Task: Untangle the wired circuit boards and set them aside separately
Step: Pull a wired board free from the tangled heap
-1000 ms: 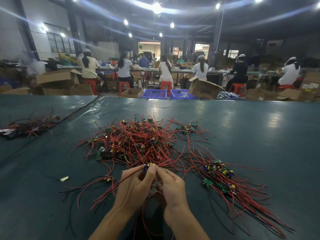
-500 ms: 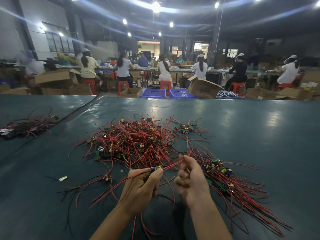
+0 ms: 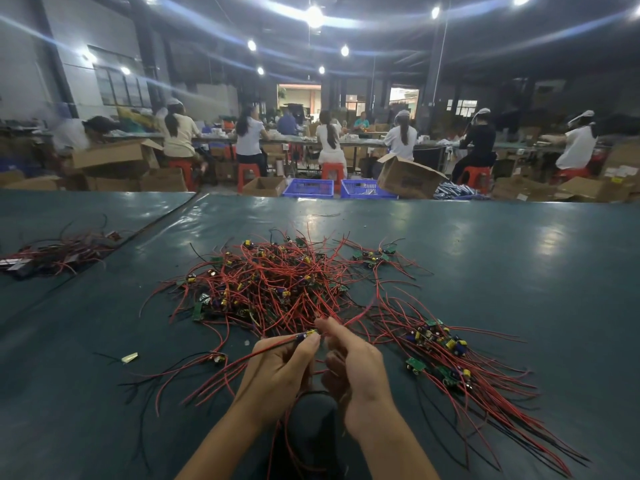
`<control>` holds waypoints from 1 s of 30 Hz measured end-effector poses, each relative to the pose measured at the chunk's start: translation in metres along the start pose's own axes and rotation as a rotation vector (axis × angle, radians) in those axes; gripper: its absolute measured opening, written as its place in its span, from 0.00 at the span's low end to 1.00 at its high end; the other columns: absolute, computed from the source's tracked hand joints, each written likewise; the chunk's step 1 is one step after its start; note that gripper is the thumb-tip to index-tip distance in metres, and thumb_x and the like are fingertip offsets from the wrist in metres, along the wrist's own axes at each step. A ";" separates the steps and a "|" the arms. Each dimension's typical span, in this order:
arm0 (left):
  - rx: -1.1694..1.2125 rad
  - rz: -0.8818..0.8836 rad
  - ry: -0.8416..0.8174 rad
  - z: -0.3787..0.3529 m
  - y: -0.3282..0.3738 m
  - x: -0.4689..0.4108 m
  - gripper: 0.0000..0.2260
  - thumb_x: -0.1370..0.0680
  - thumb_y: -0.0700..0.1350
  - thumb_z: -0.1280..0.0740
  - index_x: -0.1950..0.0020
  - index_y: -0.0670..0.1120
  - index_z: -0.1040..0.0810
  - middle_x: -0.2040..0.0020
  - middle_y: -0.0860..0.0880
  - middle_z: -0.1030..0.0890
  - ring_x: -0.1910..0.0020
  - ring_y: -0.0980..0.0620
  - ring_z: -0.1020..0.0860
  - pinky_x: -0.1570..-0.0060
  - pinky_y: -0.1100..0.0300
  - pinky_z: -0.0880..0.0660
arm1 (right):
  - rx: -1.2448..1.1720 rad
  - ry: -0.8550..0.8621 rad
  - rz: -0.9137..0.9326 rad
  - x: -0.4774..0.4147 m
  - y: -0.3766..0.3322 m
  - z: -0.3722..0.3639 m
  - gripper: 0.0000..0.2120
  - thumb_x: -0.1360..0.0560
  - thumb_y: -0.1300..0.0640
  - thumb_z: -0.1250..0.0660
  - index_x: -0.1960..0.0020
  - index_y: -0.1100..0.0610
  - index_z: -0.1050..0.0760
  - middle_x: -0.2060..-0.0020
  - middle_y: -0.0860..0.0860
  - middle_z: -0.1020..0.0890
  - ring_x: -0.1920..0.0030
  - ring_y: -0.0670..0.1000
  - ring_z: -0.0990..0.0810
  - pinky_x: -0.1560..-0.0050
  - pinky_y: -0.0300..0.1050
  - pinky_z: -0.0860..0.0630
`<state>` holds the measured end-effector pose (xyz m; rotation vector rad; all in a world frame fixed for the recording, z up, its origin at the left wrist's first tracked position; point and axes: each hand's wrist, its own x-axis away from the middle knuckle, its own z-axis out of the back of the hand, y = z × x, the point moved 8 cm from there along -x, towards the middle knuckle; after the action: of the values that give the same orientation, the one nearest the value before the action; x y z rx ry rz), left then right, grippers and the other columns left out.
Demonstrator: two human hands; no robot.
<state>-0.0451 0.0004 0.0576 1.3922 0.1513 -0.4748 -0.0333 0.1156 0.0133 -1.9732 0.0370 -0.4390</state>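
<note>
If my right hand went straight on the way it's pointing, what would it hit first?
Likely the tangled pile of wired boards, lying just beyond your right hand; depth is unclear.

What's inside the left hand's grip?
A wired circuit board: its blue-yellow tip pokes past the left hand, red wires trailing out. Fingers cover the rest.
</note>
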 end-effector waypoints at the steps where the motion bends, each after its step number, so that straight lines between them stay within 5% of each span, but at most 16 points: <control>1: -0.012 -0.003 -0.025 -0.002 0.001 0.001 0.25 0.21 0.51 0.36 0.72 0.37 0.30 0.75 0.43 0.28 0.74 0.50 0.31 0.70 0.51 0.32 | -0.056 0.001 -0.014 -0.003 -0.001 0.004 0.09 0.25 0.52 0.30 0.55 0.55 0.13 0.75 0.44 0.26 0.77 0.43 0.32 0.78 0.37 0.35; 4: 0.007 -0.034 -0.064 -0.008 0.007 0.002 0.26 0.25 0.57 0.37 0.74 0.38 0.29 0.76 0.44 0.26 0.75 0.51 0.29 0.68 0.54 0.29 | -0.294 -0.025 -0.011 -0.010 -0.013 0.019 0.10 0.23 0.56 0.33 0.52 0.61 0.17 0.75 0.46 0.35 0.80 0.43 0.41 0.82 0.35 0.43; 10: 0.068 -0.022 -0.090 -0.011 0.011 0.003 0.26 0.25 0.57 0.38 0.77 0.42 0.29 0.77 0.46 0.26 0.75 0.51 0.29 0.66 0.57 0.28 | -0.391 0.025 0.089 -0.017 -0.028 0.038 0.11 0.20 0.55 0.36 0.49 0.62 0.19 0.74 0.46 0.32 0.80 0.42 0.40 0.83 0.35 0.43; 17: 0.240 0.097 -0.023 0.003 0.005 -0.003 0.19 0.28 0.55 0.39 0.74 0.45 0.35 0.74 0.40 0.31 0.76 0.52 0.30 0.71 0.63 0.28 | -0.027 -0.167 0.216 -0.003 -0.026 -0.002 0.21 0.35 0.38 0.28 0.56 0.55 0.14 0.71 0.44 0.25 0.76 0.42 0.36 0.76 0.35 0.40; 21: 0.224 0.174 -0.025 0.002 -0.004 -0.003 0.20 0.33 0.61 0.35 0.78 0.49 0.30 0.76 0.47 0.33 0.76 0.51 0.31 0.71 0.60 0.27 | 0.156 -0.273 0.319 0.011 -0.025 -0.025 0.14 0.34 0.42 0.30 0.67 0.52 0.15 0.73 0.46 0.19 0.73 0.40 0.22 0.71 0.31 0.28; 23: 0.176 0.194 -0.037 0.003 -0.008 -0.004 0.22 0.34 0.65 0.36 0.78 0.49 0.29 0.77 0.50 0.31 0.75 0.51 0.30 0.69 0.59 0.27 | 0.159 -0.293 0.351 0.015 -0.027 -0.029 0.14 0.32 0.45 0.32 0.70 0.52 0.16 0.76 0.46 0.20 0.76 0.40 0.23 0.73 0.30 0.29; 27: 0.104 0.100 -0.025 0.004 -0.004 -0.008 0.24 0.29 0.62 0.39 0.78 0.46 0.28 0.78 0.47 0.28 0.78 0.52 0.29 0.72 0.63 0.30 | 0.126 -0.107 0.343 0.007 -0.027 -0.012 0.16 0.25 0.47 0.31 0.66 0.55 0.15 0.73 0.54 0.23 0.74 0.49 0.28 0.74 0.37 0.30; 30: 0.143 0.098 -0.020 0.004 -0.005 -0.009 0.23 0.26 0.58 0.40 0.76 0.46 0.25 0.78 0.46 0.27 0.79 0.52 0.29 0.74 0.62 0.30 | 0.039 0.054 0.305 0.001 -0.027 0.006 0.15 0.23 0.49 0.32 0.65 0.52 0.15 0.70 0.52 0.18 0.75 0.45 0.26 0.77 0.37 0.31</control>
<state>-0.0557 -0.0020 0.0570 1.5266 0.0333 -0.4240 -0.0347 0.1322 0.0352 -1.8775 0.3556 -0.2904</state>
